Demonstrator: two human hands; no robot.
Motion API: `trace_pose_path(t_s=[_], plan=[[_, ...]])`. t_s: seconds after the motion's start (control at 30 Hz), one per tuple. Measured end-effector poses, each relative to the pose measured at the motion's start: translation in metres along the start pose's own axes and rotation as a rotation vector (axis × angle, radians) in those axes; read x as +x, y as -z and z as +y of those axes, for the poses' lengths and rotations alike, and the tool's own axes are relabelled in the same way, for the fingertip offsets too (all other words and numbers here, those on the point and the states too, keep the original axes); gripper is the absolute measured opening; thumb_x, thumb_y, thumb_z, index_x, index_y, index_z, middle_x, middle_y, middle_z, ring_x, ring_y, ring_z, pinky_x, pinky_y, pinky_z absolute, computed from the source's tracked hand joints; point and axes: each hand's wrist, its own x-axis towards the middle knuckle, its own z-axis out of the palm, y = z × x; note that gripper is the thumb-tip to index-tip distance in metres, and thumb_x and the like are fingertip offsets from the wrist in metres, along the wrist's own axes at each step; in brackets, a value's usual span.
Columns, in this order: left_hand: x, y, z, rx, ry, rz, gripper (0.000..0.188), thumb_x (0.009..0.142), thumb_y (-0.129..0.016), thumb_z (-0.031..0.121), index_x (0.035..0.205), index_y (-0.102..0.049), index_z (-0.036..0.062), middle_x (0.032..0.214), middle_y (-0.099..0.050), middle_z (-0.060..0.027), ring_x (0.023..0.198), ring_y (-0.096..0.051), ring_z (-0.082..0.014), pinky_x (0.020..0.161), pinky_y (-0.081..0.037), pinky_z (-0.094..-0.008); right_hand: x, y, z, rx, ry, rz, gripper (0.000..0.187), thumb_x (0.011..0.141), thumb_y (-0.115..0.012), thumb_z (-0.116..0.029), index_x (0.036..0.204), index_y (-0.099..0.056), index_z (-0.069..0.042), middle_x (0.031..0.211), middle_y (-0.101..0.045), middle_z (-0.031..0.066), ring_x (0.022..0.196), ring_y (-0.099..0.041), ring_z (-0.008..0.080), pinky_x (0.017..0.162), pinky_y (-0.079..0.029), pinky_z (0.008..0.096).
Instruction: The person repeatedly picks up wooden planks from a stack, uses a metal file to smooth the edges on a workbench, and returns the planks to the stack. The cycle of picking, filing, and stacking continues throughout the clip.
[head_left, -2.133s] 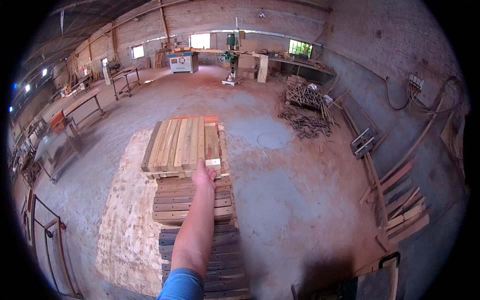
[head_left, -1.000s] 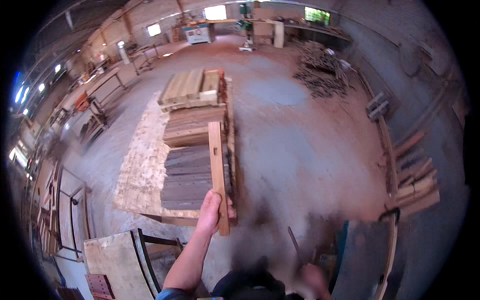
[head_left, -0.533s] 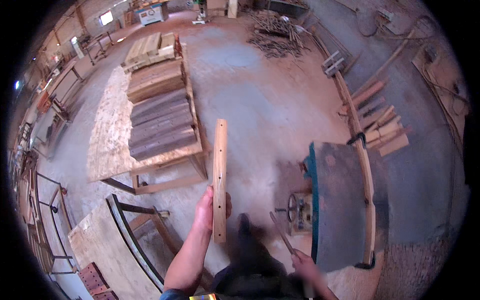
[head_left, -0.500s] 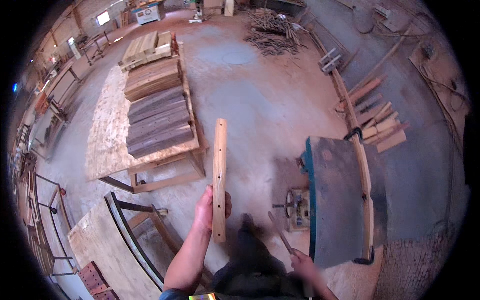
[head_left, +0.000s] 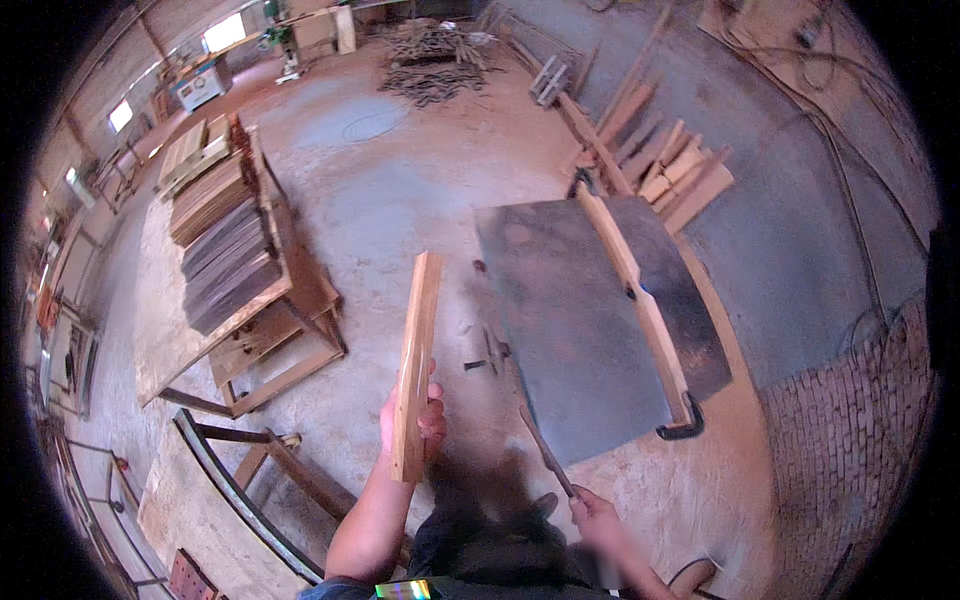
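My left hand (head_left: 433,422) is closed round the lower half of a pale wooden bar (head_left: 415,350), held upright and slightly tilted in front of me. Two of its long faces show. Lower right, my right hand (head_left: 594,512) grips the near end of a thin brown wooden stick (head_left: 544,448), which slants up and away to the left. The stick's far end lies close to the left edge of a grey metal machine table (head_left: 560,330). A long wooden fence (head_left: 630,272) is fixed across that table, with a black clamp (head_left: 682,422) at its near end.
To the left stands a workbench (head_left: 165,345) with stacked dark and pale wooden pieces (head_left: 228,265). A nearer table (head_left: 200,500) is at lower left. Timber offcuts (head_left: 685,180) lie beyond the machine, and a brick surface (head_left: 850,420) is at right. A scrap-wood heap (head_left: 435,70) lies far off.
My view has swung right, so the machine table sits nearer the middle. The bar in my left hand has turned from its face with a row of holes to show an edge.
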Motion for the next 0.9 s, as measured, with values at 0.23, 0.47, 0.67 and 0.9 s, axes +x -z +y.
trace_pose_path(t_s=[0.23,0.47,0.67,0.9], plan=[[0.037,-0.009,-0.166,0.580,0.005,0.315,0.041,0.099,-0.035,0.045,0.116,-0.051,0.0107,0.082,-0.058,-0.0074,0.055,-0.054,-0.0197,0.050,-0.048,-0.0348,-0.027,0.065,0.143,0.096,0.078,0.168,0.038,0.094,-0.051,-0.029,0.126,-0.055,-0.009,0.088,-0.067,0.0184,0.081,-0.065,0.0332,0.074,-0.050,0.0392],[0.083,-0.001,-0.327,1.316,-0.164,0.262,0.041,0.100,-0.042,0.024,0.136,-0.043,0.0036,0.120,-0.055,-0.0073,0.109,-0.049,-0.0146,0.095,-0.040,-0.0285,-0.073,0.141,0.201,0.214,-0.017,0.297,0.039,0.093,-0.053,-0.025,0.128,-0.053,-0.006,0.079,-0.065,0.0150,0.073,-0.064,0.0234,0.070,-0.051,0.0336],[0.134,0.006,-0.393,1.573,-0.291,0.121,0.039,0.098,-0.042,0.025,0.130,-0.043,0.0025,0.105,-0.060,-0.0216,0.098,-0.059,-0.0289,0.088,-0.045,-0.0370,-0.103,0.162,0.231,0.350,-0.057,0.343,0.040,0.093,-0.053,-0.022,0.129,-0.052,-0.004,0.074,-0.063,0.0114,0.068,-0.061,0.0156,0.068,-0.050,0.0294],[0.198,-0.004,-0.390,2.132,0.106,0.229,0.042,0.093,-0.046,0.033,0.119,-0.046,-0.0005,0.087,-0.063,-0.0296,0.086,-0.061,-0.0464,0.078,-0.047,-0.0522,-0.112,0.172,0.217,0.257,0.062,0.369,0.039,0.094,-0.052,-0.023,0.128,-0.052,-0.006,0.092,-0.067,0.0193,0.081,-0.067,0.0246,0.076,-0.051,0.0337]])
